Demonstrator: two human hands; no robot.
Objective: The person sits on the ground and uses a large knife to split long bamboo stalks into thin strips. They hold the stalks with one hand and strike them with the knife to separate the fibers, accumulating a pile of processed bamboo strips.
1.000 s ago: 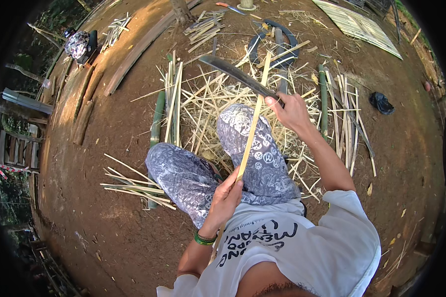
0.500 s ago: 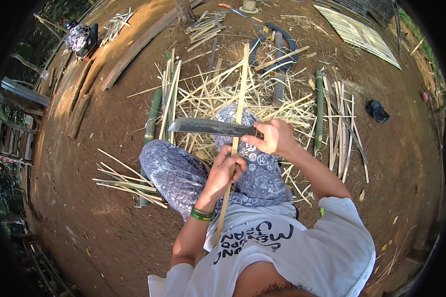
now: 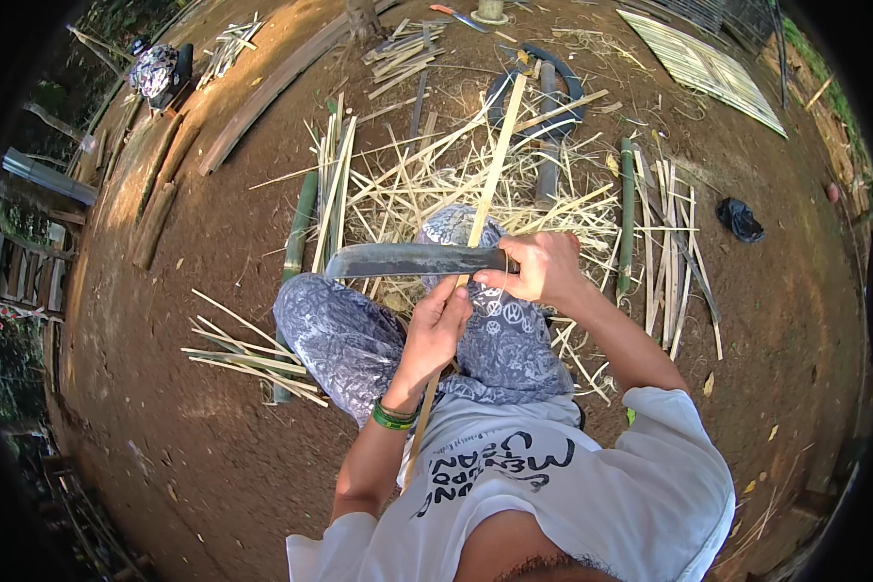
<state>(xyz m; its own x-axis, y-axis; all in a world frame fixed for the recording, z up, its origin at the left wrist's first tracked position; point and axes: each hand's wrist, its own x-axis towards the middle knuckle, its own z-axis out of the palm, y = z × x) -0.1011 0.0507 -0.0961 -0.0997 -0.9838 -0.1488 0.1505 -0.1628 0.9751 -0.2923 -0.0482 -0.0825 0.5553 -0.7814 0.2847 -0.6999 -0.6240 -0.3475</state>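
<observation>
Brown earth [image 3: 194, 417] spreads out under pale shavings [image 3: 427, 189], with a green bamboo pole [image 3: 302, 228] on the left and another green pole [image 3: 626, 213] on the right. Well off to the right on the ground sits a crumpled black plastic bag [image 3: 740, 220], the one clear container; whether it holds anything cannot be told. Between bag and right-hand pole lie loose slats [image 3: 669, 252]. Over the person's patterned trousers [image 3: 335, 325], a long pale strip [image 3: 495, 179] slants up and away from the shirt [image 3: 563, 466]. The left grip [image 3: 436, 325] is closed around it, just below a dark-bladed knife [image 3: 407, 259] lying across the strip. The right grip [image 3: 543, 267] is wrapped around the knife's handle end.
</observation>
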